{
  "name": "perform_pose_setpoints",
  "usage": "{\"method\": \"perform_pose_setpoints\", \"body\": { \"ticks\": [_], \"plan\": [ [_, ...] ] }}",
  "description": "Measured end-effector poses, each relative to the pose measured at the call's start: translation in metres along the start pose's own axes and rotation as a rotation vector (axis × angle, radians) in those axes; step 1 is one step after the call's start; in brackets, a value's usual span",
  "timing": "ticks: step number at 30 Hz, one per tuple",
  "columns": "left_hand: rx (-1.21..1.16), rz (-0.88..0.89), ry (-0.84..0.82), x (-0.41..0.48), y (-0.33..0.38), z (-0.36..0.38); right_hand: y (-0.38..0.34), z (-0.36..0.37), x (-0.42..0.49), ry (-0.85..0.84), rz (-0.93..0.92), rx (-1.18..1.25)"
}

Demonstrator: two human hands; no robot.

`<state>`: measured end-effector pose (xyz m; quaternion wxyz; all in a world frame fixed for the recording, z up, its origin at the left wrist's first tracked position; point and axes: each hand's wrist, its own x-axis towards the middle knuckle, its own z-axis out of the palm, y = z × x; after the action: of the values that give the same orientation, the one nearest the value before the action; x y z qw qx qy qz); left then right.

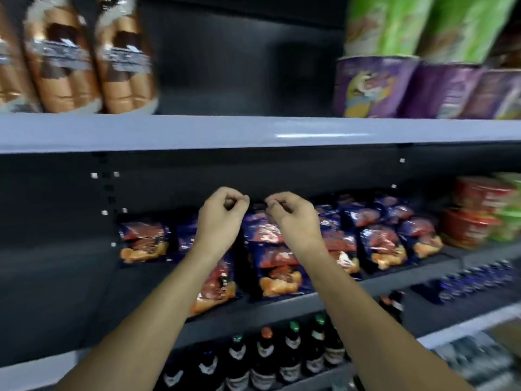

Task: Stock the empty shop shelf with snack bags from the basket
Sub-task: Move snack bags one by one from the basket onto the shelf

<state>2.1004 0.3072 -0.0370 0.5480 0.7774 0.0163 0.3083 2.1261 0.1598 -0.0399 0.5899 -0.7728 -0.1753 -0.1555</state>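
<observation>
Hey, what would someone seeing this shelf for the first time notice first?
Two bare forearms reach up the middle, with the left hand and right hand side by side, fingers curled; whether either pinches anything is unclear. Behind them, blue and red snack bags line the middle shelf. Brown packs stand top left, and bottles stand below.

Got blue-and-red snack bags point(383, 244) lined up across the dark middle shelf point(282, 310), red bowls point(468, 218) just beside them on the right, brown packs point(124, 66) and purple tubs point(372, 86) up on the grey shelf point(197, 131), dark bottles point(290, 359) on the level below.
</observation>
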Motion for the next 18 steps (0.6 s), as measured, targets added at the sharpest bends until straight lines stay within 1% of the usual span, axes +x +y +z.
{"method": "perform_pose_setpoints", "body": {
  "ticks": [4,6,10,13,18],
  "plan": [
    [-0.042,0.036,-0.143,-0.044,0.033,0.084,0.028,-0.098,-0.035,0.103,0.087,0.013],
    [-0.083,0.048,-0.228,-0.069,0.044,0.124,0.046,-0.145,-0.055,0.186,0.118,0.009],
    [-0.128,0.028,-0.403,-0.129,0.047,0.206,0.089,-0.234,-0.108,0.364,0.210,0.087],
    [-0.113,-0.031,-0.599,-0.179,0.033,0.268,0.134,-0.290,-0.156,0.517,0.345,0.111],
    [-0.050,-0.214,-0.946,-0.259,-0.015,0.372,0.221,-0.353,-0.242,0.794,0.610,0.116]
  ]
}}
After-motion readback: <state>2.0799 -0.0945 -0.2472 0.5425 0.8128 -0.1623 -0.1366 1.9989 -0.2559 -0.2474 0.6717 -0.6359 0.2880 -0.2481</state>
